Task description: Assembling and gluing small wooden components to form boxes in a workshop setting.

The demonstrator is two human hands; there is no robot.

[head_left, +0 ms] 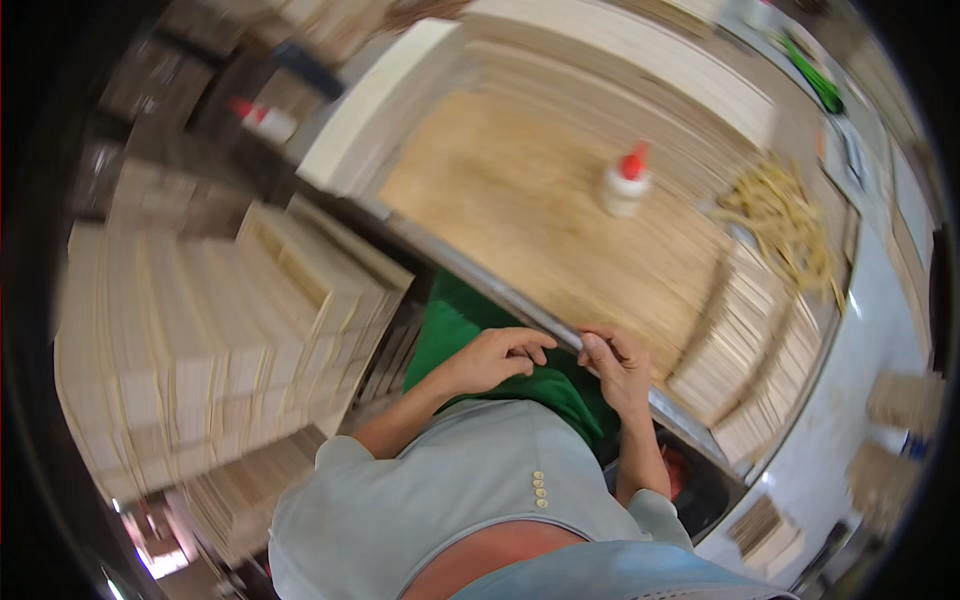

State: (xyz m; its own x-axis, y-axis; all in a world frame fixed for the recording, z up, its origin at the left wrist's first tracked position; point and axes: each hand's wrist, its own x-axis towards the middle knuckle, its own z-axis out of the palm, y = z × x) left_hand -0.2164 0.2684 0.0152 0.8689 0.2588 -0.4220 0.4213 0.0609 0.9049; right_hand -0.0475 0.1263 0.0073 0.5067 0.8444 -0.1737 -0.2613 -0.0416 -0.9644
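My left hand (498, 358) hovers over the green cloth (450, 325) at my lap, close to the workbench's front edge (500, 295). Its fingers are loosely bent and apart, with nothing visible in them. At that same edge, my right hand (618, 368) has thumb and fingers pressed together; whether something small lies between them cannot be made out. Beyond the hands, a white squeeze bottle with a red cap (627, 187) stands upright on the wooden work surface (510, 190). Thin wooden strips (735, 325) stand in rows to the right of my right hand.
Long stacked wooden strips (620, 45) line the bench's far side. A heap of yellowish rubber bands (785, 225) lies at the right. Banded wood bundles (190, 330) are piled high on the left, near another red-capped bottle (265, 120). A green item (812, 75) lies far right.
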